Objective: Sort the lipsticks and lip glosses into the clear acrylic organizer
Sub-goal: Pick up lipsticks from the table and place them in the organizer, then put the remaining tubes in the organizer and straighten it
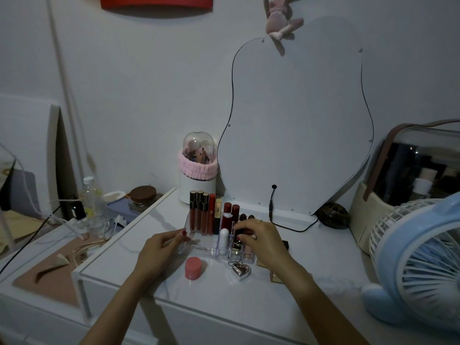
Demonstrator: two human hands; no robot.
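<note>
Three lip glosses (pixel 198 211) stand upright in the clear organizer (pixel 199 247), left hand's (pixel 161 247) grip holding its edge.

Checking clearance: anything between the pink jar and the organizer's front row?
Nothing visible. The pink jar stands on bare tabletop just in front of the clear acrylic organizer; the silver heart sits off to its right.

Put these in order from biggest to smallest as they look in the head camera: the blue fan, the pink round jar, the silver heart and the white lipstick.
1. Light blue plastic fan, though it sits nearest the camera.
2. Pink round jar.
3. Shiny silver heart charm and white rounded lipstick tube look about alike, so no ranking.
</note>
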